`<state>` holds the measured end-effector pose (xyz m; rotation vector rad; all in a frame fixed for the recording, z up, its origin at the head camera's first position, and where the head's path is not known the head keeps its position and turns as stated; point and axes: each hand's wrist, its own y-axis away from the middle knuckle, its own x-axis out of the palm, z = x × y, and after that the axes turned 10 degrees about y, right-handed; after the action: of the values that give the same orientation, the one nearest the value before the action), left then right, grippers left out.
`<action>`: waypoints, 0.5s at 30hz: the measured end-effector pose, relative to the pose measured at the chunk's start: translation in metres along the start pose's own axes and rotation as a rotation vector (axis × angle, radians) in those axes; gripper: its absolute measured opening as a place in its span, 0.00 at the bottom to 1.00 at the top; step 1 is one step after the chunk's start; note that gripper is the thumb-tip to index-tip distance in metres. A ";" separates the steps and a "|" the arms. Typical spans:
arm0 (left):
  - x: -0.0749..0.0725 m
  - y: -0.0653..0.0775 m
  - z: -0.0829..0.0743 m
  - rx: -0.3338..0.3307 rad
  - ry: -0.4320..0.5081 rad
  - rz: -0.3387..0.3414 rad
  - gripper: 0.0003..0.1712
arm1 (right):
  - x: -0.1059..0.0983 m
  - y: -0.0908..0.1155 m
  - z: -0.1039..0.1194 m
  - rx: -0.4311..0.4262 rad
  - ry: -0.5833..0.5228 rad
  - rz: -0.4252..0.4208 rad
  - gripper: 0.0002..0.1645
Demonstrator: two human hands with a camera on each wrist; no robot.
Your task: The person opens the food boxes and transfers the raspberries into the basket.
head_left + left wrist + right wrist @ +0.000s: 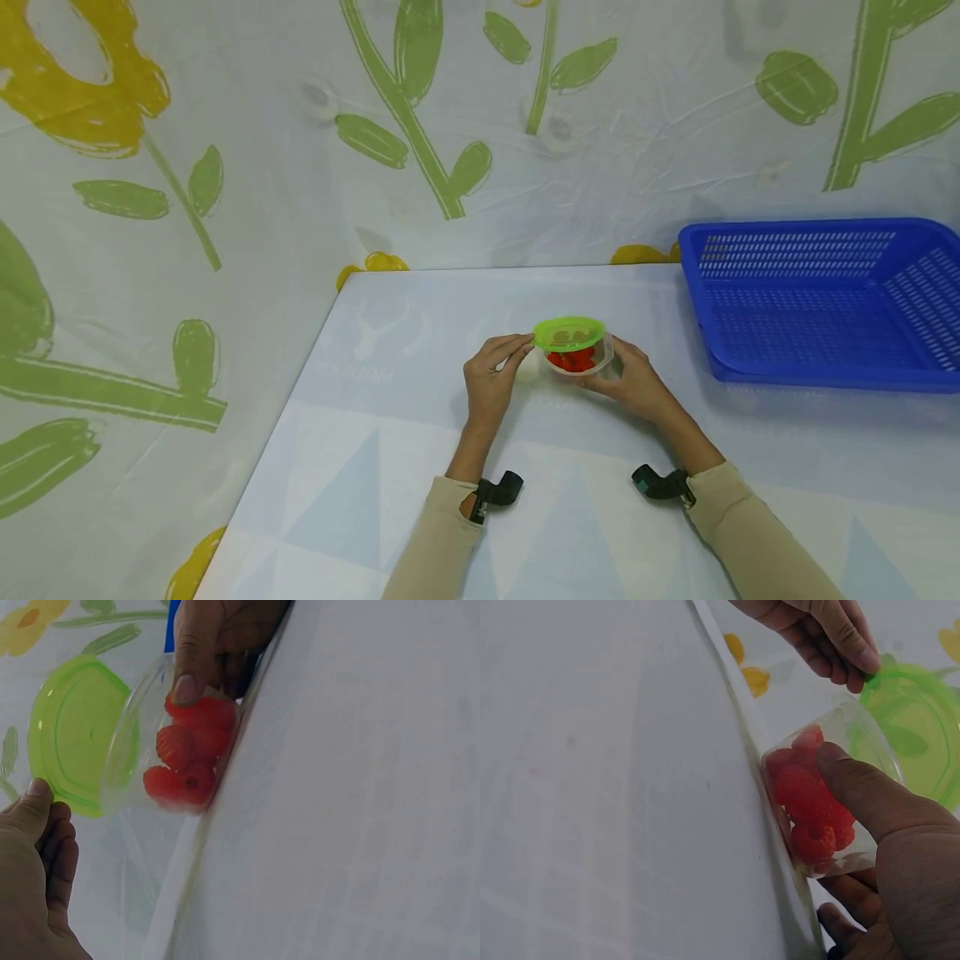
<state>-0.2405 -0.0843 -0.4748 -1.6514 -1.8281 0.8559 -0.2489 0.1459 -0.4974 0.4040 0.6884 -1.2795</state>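
Note:
A clear plastic container (600, 360) with several red raspberries (573, 360) inside stands on the table. Its translucent green lid (568, 332) is tilted above the rim, partly over the opening. My left hand (495, 377) pinches the lid's edge between thumb and fingers; the left wrist view shows this grip on the lid (79, 735). My right hand (633, 385) grips the container's side, its thumb (870, 791) against the near wall and the fingers curled round the far side. Raspberries (806, 799) show through the clear wall in the right wrist view.
A blue perforated plastic basket (825, 308) stands at the table's right rear. Behind the table (420, 350) hangs a white sheet (262, 125) printed with flowers and leaves. Both wrists carry a small black camera.

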 end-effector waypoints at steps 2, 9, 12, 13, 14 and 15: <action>0.000 0.002 0.005 -0.016 0.003 -0.031 0.12 | 0.000 0.000 0.000 0.002 -0.009 0.002 0.54; -0.003 0.007 0.016 -0.105 -0.003 -0.093 0.12 | 0.002 -0.001 0.000 0.014 -0.028 0.001 0.52; -0.004 0.008 0.017 -0.114 -0.004 -0.118 0.11 | 0.002 -0.001 0.000 0.019 -0.028 -0.002 0.52; -0.004 0.007 0.016 -0.114 -0.003 -0.126 0.11 | 0.002 -0.001 0.000 0.016 -0.027 -0.004 0.52; -0.004 0.007 0.016 -0.110 0.001 -0.133 0.11 | 0.002 -0.001 0.000 0.013 -0.027 -0.005 0.52; -0.004 0.006 0.014 -0.104 0.007 -0.140 0.11 | 0.002 -0.001 0.001 0.009 -0.026 -0.008 0.52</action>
<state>-0.2464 -0.0892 -0.4882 -1.5635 -1.9864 0.7049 -0.2498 0.1435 -0.4980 0.3920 0.6626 -1.2935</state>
